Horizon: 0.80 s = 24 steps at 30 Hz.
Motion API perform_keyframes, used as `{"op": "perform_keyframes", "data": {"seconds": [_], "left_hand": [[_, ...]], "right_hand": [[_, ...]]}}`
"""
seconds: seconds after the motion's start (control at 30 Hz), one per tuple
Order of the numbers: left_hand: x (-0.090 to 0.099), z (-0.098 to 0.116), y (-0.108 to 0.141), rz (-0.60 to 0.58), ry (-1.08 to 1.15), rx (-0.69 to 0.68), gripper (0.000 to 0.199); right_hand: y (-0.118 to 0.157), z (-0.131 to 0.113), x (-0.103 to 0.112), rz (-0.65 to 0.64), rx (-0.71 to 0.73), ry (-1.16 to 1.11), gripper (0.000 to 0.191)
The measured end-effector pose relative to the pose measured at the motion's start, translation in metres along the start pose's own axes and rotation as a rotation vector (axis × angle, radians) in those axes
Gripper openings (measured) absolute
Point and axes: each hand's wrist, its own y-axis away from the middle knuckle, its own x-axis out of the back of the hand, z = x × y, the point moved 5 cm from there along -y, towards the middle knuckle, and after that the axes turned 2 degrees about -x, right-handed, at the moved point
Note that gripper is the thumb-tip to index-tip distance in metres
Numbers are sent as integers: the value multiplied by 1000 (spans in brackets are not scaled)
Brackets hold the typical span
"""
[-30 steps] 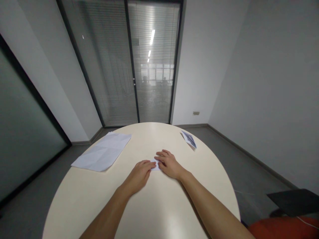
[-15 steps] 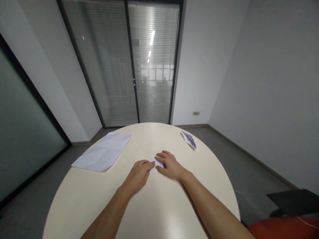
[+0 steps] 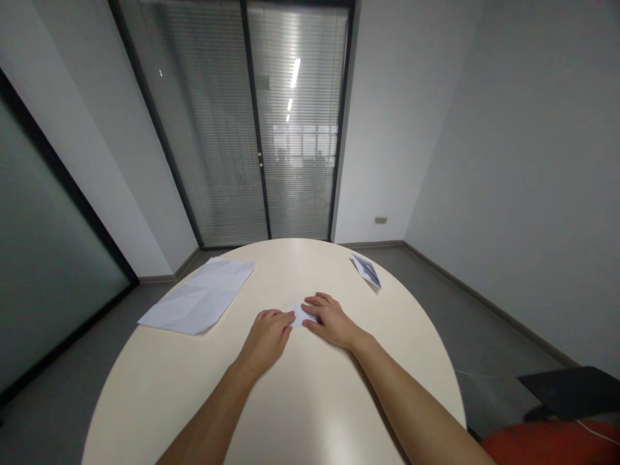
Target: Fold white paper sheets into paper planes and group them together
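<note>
A small white piece of paper (image 3: 299,315) lies on the pale round table (image 3: 300,400), between my two hands. My left hand (image 3: 269,334) has its fingertips closed together at the paper's left edge, with the thumb below them. My right hand (image 3: 329,321) rests on the paper's right part with its fingers spread, covering some of it. Whatever folds lie under the fingers are hidden.
Large creased white sheets (image 3: 201,297) lie at the table's left side. A small folded paper with a dark print (image 3: 367,271) is near the right rim. A red chair (image 3: 552,444) and a black flat object (image 3: 574,392) stand at lower right.
My left hand has slid slightly left, showing more of the small paper between the hands. My right hand has hardly moved.
</note>
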Motion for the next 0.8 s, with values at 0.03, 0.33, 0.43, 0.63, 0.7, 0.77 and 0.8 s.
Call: {"op": "perform_keyframes", "data": {"seconds": [0.03, 0.33, 0.43, 0.63, 0.7, 0.77, 0.8], "left_hand": [[0, -1, 0, 2, -6, 5, 32], [-2, -6, 2, 23, -39, 12, 26], [-3, -7, 2, 26, -49, 12, 25], [0, -10, 3, 31, -86, 59, 23], [2, -11, 2, 21, -102, 80, 22], [3, -12, 2, 10, -114, 105, 22], [3, -12, 2, 6, -118, 116, 21]], "right_hand": [[0, 0, 0, -8, 8, 3, 44], [3, 1, 3, -14, 50, 5, 43], [1, -3, 8, 27, 79, -16, 34], [0, -6, 16, 28, 61, -7, 23], [1, -5, 17, 25, 55, -8, 21], [1, -5, 18, 26, 48, -13, 20], [1, -4, 18, 27, 44, -16, 20]]}}
